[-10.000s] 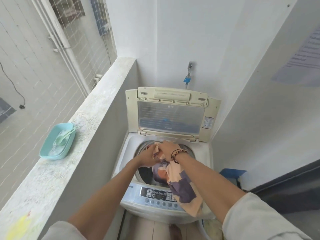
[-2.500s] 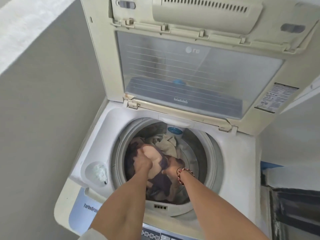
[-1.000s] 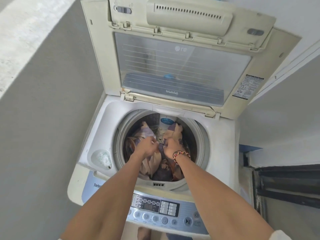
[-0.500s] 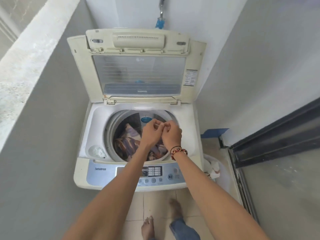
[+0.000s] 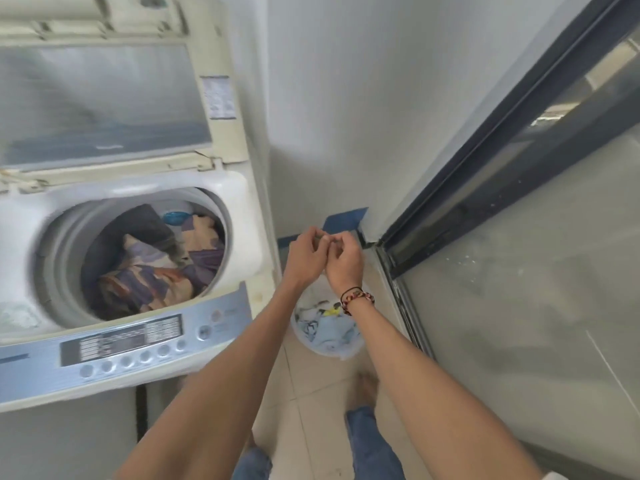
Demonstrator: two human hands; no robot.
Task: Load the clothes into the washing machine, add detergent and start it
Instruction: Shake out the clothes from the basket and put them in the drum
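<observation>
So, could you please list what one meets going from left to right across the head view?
Drum with clothes → control panel → left hand → right hand → glass door.

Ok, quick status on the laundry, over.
Both hands, left and right, together above the laundry basket, fingers curled, grip unclear. Clothes in the washing machine drum, lid up. Nothing blocking.
</observation>
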